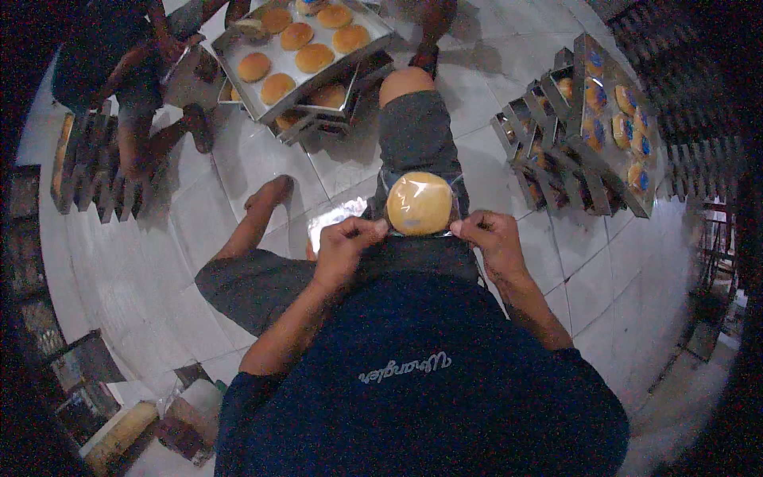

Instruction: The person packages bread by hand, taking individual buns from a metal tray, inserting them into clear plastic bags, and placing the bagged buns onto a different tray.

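A round golden bun [419, 204] in a clear plastic bag lies over my lap. My left hand [351, 247] pinches the bag's near left corner between thumb and forefinger. At the near right corner, my right hand [492, 241] pinches the same bag in a like way. Light glints on the film over the bun. Beside my left hand, a shiny sheet or stack of clear plastic [338, 219] lies partly hidden by that hand.
Ahead on the left, a metal tray [265, 113] of unwrapped buns tops a stack. Stacked trays [647, 200] with wrapped buns stand on the right. More trays [107, 197] stand at far left by a person [134, 65]. Boxes and packages [122, 426] lie at lower left on the tiled floor.
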Available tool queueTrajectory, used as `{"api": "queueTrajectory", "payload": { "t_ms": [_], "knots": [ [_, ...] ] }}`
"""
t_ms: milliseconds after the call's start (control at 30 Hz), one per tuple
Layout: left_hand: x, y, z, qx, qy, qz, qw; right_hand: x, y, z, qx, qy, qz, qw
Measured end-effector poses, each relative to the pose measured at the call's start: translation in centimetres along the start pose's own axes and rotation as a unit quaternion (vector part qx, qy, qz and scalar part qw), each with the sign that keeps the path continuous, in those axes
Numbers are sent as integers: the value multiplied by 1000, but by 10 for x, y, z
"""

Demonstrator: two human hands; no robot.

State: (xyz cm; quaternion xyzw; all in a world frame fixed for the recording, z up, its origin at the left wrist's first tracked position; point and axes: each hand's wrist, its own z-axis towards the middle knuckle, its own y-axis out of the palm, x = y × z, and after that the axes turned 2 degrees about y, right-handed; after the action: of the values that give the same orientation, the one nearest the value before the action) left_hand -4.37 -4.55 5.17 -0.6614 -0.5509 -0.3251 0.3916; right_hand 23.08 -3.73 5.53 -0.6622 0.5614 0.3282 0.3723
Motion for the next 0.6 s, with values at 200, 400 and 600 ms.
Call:
{"api": "queueTrajectory", "payload": {
  "t_ms": [200, 400, 600],
  "knots": [
    [-32, 7, 9, -47, 107, 46, 992, 67, -13, 25, 142, -94, -135, 976],
    [-18, 43, 33, -13, 210, 65, 975, -16, 5, -8, -59, -151, -19, 987],
    [-17, 23, 53, -32, 193, 74, 978, -30, 11, 11, -139, -152, 114, 972]
  ]
}}
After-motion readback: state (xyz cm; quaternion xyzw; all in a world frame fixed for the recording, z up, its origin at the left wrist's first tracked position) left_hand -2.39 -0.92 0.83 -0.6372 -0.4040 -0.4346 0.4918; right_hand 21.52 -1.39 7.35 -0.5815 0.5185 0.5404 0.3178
